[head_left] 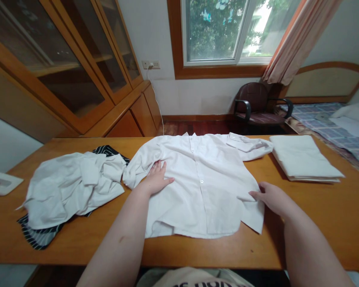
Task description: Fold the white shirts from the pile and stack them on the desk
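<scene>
A white button-up shirt lies spread front-up in the middle of the wooden table, collar away from me. My left hand rests flat on its left side, fingers stretched out, near the bunched left sleeve. My right hand touches the shirt's right edge low down, fingers curled against the cloth; whether it pinches the fabric is unclear. The shirt's right sleeve lies folded across toward the upper right.
A heap of crumpled white clothes over a black striped garment lies at the left. A folded white stack sits at the right. A white object lies at the left edge. Beyond are a cabinet, chair and bed.
</scene>
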`<state>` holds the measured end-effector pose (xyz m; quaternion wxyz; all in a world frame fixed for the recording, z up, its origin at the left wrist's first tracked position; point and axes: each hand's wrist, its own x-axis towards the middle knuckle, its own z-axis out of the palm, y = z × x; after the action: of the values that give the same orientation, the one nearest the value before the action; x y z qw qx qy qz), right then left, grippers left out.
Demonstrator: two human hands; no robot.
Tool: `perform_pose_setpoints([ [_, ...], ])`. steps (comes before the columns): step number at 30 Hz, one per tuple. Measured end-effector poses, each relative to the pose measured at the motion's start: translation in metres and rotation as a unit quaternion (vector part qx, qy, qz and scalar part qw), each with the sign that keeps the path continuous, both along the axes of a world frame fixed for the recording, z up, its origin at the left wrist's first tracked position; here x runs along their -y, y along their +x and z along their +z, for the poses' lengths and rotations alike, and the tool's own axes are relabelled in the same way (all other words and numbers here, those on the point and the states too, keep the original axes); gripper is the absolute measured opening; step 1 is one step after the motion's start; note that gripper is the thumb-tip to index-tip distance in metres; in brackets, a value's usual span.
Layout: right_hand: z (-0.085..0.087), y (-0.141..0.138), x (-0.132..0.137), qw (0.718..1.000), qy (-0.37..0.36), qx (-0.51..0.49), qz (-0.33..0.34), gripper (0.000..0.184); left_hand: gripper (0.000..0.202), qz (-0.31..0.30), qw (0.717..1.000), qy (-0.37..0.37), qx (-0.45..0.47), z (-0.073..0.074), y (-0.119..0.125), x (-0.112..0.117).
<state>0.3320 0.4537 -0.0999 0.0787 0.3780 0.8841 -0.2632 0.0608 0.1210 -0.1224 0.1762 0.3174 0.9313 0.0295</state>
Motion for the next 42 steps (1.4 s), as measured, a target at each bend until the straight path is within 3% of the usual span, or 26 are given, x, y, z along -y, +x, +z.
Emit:
perform_pose_setpoints([
  [3, -0.001, 0.002, -0.003, 0.999, 0.008, -0.04, 0.001, 0.021, 0.093, 0.004, 1.0, 0.0, -0.023, -0.005, 0.0, 0.0],
  [8, 0.0, -0.003, -0.007, 0.991, 0.03, -0.106, -0.071, 0.028, 0.075, -0.025, 0.991, 0.038, -0.129, -0.019, 0.006, 0.004],
  [11, 0.006, -0.005, -0.004, 0.996, 0.019, -0.058, -0.07, 0.035, 0.065, -0.036, 0.982, 0.068, -0.171, -0.022, 0.009, 0.007],
  [15, 0.01, 0.0, 0.001, 1.0, -0.021, 0.019, -0.012, 0.039, 0.06, -0.035, 0.976, 0.093, -0.193, -0.011, 0.023, 0.007],
  [19, 0.004, 0.011, 0.003, 1.0, -0.014, -0.007, 0.003, 0.032, 0.061, -0.105, 0.975, 0.115, -0.157, -0.003, 0.058, 0.011],
  [24, -0.008, 0.019, 0.005, 0.997, 0.053, -0.042, -0.042, 0.032, 0.067, -0.154, 0.98, 0.081, -0.094, -0.011, 0.091, 0.031],
  [29, -0.012, 0.023, 0.007, 0.995, 0.063, 0.003, -0.074, 0.03, 0.072, -0.175, 0.977, 0.057, -0.104, -0.014, 0.093, 0.048],
  [33, -0.013, 0.03, 0.004, 0.996, 0.053, 0.047, -0.049, 0.032, 0.076, -0.175, 0.977, 0.046, -0.11, -0.012, 0.096, 0.051],
  [36, -0.011, 0.03, 0.003, 0.992, 0.088, 0.069, -0.052, 0.034, 0.075, -0.175, 0.977, 0.043, -0.111, -0.011, 0.098, 0.051],
  [39, -0.002, 0.02, 0.006, 0.986, 0.156, 0.031, -0.043, 0.037, 0.075, -0.172, 0.978, 0.044, -0.112, -0.011, 0.098, 0.051],
  [42, 0.013, 0.001, 0.013, 0.984, 0.165, -0.058, 0.045, 0.035, 0.075, -0.175, 0.977, 0.048, -0.112, -0.011, 0.1, 0.052],
])
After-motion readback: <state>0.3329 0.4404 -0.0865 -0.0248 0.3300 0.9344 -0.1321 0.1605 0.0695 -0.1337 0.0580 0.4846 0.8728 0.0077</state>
